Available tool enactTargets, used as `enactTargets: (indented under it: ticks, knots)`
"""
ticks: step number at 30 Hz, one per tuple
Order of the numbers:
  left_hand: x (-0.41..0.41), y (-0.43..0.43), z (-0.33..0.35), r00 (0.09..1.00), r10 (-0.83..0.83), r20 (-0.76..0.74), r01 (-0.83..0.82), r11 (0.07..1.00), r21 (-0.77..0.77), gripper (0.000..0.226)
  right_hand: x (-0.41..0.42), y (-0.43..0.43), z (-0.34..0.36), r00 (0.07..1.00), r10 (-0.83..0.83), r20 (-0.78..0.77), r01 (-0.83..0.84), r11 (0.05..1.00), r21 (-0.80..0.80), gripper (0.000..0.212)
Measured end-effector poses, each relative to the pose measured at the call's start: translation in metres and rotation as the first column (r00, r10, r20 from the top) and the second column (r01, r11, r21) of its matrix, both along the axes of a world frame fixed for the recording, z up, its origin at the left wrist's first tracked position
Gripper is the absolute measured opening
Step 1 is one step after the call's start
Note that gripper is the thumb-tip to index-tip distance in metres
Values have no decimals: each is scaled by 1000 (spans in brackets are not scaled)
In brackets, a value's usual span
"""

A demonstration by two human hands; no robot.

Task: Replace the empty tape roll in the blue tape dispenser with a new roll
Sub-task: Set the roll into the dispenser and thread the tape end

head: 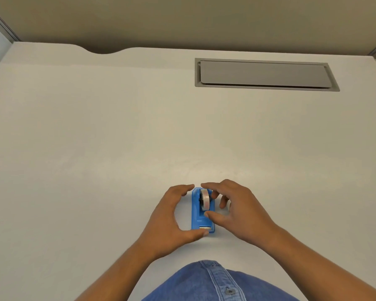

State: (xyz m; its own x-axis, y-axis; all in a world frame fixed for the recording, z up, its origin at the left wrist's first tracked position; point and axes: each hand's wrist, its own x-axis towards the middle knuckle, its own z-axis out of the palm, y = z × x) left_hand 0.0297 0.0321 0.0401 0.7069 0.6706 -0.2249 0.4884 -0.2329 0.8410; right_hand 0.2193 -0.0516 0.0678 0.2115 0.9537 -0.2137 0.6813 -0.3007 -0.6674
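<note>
The blue tape dispenser (196, 216) stands on the white desk near me, its metal cutter end pointing toward me. A pale tape roll (205, 199) sits upright in its cradle. My left hand (169, 216) curves around the dispenser's left side, index tip at the far end and thumb touching the cutter end. My right hand (234, 207) is over the right side, index finger on top of the roll and thumb resting on the dispenser body just below the roll. Something small and pale shows behind my right fingers, mostly hidden.
The white desk (96, 148) stretches wide on all sides. A grey cable-tray lid (263, 73) is set into the desk at the back right. A curved cut-out (104, 51) notches the back edge. My denim shirt (215, 283) fills the bottom.
</note>
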Motion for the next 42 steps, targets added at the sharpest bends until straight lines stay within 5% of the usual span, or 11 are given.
enactTargets:
  ticks: [4, 16, 35, 42]
  knots:
    - [4, -3, -6, 993, -117, -29, 118, 992, 34, 104, -3, 3, 0, 998, -9, 62, 8, 1000, 14, 47]
    - [5, -8, -16, 998, -63, -21, 65, 992, 110, 90, -11, 2, -7, 977, -1, 212, 10, 999, -39, 44]
    - [6, -10, -16, 989, -52, -136, 79, 977, 196, 93, -10, 2, -5, 987, -28, 156, 36, 998, -45, 38]
    - [5, 6, 3, 950, -104, -296, 190, 941, 279, 96, -15, 1, 0, 982, -44, 184, 55, 997, -54, 36]
